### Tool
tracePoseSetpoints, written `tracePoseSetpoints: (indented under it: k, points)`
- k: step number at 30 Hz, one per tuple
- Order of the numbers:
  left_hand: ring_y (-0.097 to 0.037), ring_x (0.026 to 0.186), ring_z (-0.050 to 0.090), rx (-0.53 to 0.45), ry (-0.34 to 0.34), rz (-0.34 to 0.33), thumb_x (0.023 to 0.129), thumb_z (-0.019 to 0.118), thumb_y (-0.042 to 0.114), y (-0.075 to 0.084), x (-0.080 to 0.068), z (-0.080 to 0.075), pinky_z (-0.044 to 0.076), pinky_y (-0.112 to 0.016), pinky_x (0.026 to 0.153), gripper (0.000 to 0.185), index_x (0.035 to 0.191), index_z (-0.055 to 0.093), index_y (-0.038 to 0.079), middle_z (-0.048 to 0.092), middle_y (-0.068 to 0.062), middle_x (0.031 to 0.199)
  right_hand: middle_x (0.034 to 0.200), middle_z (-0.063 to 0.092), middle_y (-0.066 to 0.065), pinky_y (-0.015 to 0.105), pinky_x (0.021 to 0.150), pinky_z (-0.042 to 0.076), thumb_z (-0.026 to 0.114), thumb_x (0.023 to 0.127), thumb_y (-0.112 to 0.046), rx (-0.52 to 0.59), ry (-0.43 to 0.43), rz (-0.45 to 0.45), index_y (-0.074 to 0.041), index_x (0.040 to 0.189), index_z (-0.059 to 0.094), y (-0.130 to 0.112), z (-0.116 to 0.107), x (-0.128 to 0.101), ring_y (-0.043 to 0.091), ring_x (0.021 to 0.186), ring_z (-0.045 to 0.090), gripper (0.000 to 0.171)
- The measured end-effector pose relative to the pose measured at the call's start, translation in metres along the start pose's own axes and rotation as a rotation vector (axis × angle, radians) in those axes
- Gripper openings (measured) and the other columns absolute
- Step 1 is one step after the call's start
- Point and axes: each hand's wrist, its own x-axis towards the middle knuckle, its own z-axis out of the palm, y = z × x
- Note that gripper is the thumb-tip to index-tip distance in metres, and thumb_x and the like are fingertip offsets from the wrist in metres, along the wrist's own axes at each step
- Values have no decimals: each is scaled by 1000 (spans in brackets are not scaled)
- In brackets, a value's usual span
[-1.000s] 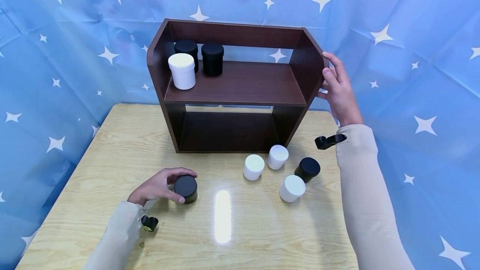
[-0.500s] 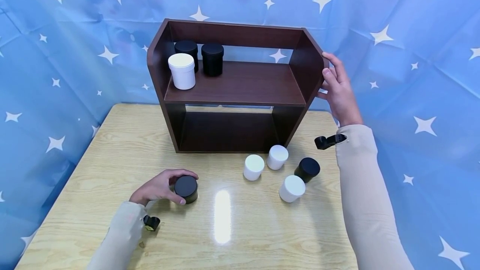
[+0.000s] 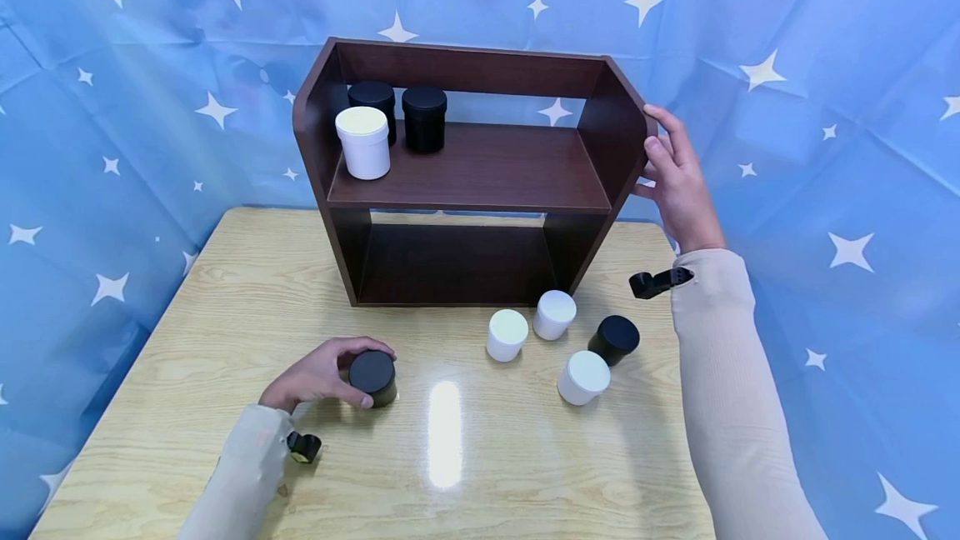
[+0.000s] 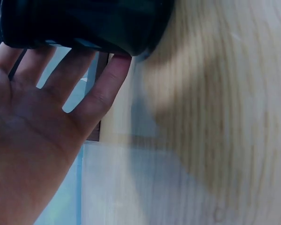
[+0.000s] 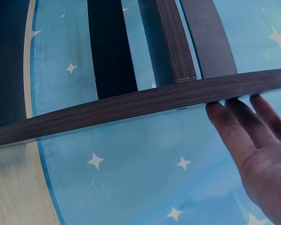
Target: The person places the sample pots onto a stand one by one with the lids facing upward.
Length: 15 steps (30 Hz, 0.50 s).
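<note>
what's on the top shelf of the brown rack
On the upper board of the rack stand three jars at its left end: a white jar in front, two black jars behind. The white one partly hides the left black jar.

A pale wooden table (image 3: pixel 225 290) with a glossy top catches a bright streak of overhead light (image 3: pixel 446 432). Behind and on both sides hangs a blue cloth (image 3: pixel 112 107) — creased, printed with white stars.
</note>
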Motion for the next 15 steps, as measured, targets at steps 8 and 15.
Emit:
tracePoseSetpoints:
  k: [8, 15]
  points:
    - [-19, 104, 67, 62, 82, -2, 73, 88, 12, 20, 3, -3, 54, -28, 90, 66, 134, 62, 10, 65, -10, 130, 136, 52, 9, 33, 88, 56, 53, 104, -30, 5, -1, 4, -32, 150, 43, -1, 0, 0, 26, 104, 71, 48]
    - [-25, 103, 66, 59, 108, -24, 74, 88, 14, 33, 8, -4, 57, -33, 86, 66, 134, 62, 9, 65, -9, 130, 138, 51, 8, 33, 89, 54, 52, 104, -30, -5, 2, 14, -33, 150, 42, -1, 0, 0, 28, 106, 70, 48]
